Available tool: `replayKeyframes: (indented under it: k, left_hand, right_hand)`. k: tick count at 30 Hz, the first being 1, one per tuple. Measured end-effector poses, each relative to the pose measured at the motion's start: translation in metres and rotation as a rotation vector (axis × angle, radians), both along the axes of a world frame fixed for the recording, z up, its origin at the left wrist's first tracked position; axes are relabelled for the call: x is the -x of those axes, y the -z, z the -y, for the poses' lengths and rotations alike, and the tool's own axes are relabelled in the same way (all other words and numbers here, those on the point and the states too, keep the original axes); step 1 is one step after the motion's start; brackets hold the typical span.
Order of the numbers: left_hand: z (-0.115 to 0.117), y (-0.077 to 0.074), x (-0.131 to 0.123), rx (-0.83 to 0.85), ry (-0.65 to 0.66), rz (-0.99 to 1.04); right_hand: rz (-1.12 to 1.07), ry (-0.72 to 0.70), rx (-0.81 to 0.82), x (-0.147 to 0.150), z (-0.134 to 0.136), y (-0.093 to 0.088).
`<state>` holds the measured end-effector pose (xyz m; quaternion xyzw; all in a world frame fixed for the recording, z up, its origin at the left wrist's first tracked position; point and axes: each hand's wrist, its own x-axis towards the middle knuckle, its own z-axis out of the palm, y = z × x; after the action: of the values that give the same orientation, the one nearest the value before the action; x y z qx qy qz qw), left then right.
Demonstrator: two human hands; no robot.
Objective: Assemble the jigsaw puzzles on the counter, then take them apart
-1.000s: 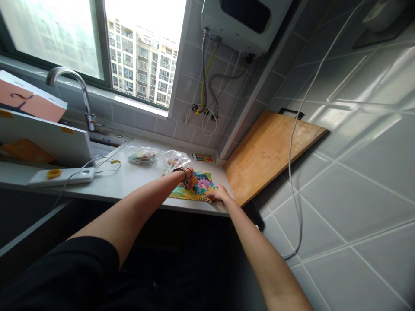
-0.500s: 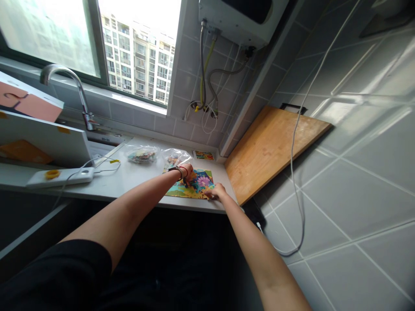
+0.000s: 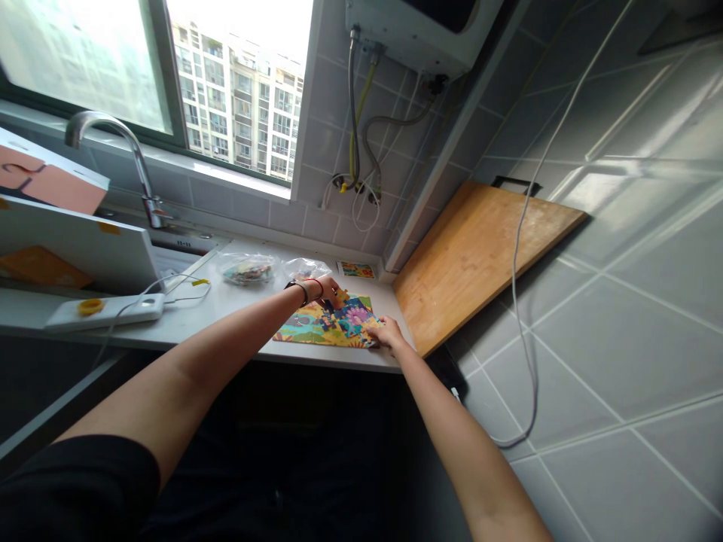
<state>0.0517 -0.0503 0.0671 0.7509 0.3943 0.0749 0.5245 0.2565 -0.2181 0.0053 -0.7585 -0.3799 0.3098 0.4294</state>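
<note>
A colourful jigsaw puzzle (image 3: 308, 324) lies on the white counter near its front edge. Over the puzzle's upper part, my left hand (image 3: 327, 290) pinches a yellowish puzzle piece (image 3: 342, 298) between its fingertips. A dark band and a red string circle that wrist. At the puzzle's right side, my right hand (image 3: 387, 331) has its fingers closed on some puzzle pieces (image 3: 371, 330). Behind the puzzle is a small picture card (image 3: 357, 269). Two clear plastic bags stand to the left of the card; the larger bag (image 3: 248, 269) holds several pieces.
A wooden board (image 3: 468, 263) leans against the tiled wall at the right, with a hanging white cable (image 3: 515, 278) before it. At the left are a power strip (image 3: 107, 310), a faucet (image 3: 141, 165) and a grey panel (image 3: 73, 241).
My left hand has lifted slightly and now shows a yellowish piece at its fingertips. More of the puzzle's left part is visible. My right hand has shifted slightly right.
</note>
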Motion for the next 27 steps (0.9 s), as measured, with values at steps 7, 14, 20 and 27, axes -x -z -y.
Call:
replayKeyframes:
  k: [7,14,20,27]
  left_hand:
    - [0.034,0.019,-0.024,0.009,-0.040,0.229]
    - [0.046,0.043,-0.028,-0.284,-0.162,0.193]
    - [0.039,0.047,-0.025,-0.477,-0.119,0.027]
    - [0.032,0.050,-0.013,-0.550,-0.011,-0.115]
  right_hand:
    - [-0.192,0.004,-0.160,0.026,-0.023,-0.006]
    - [-0.170,-0.080,-0.290,0.042,-0.037,0.010]
    - [0.040,-0.183,-0.272,0.041,-0.043,0.011]
    - [0.356,-0.283,-0.220,0.050,-0.035,0.003]
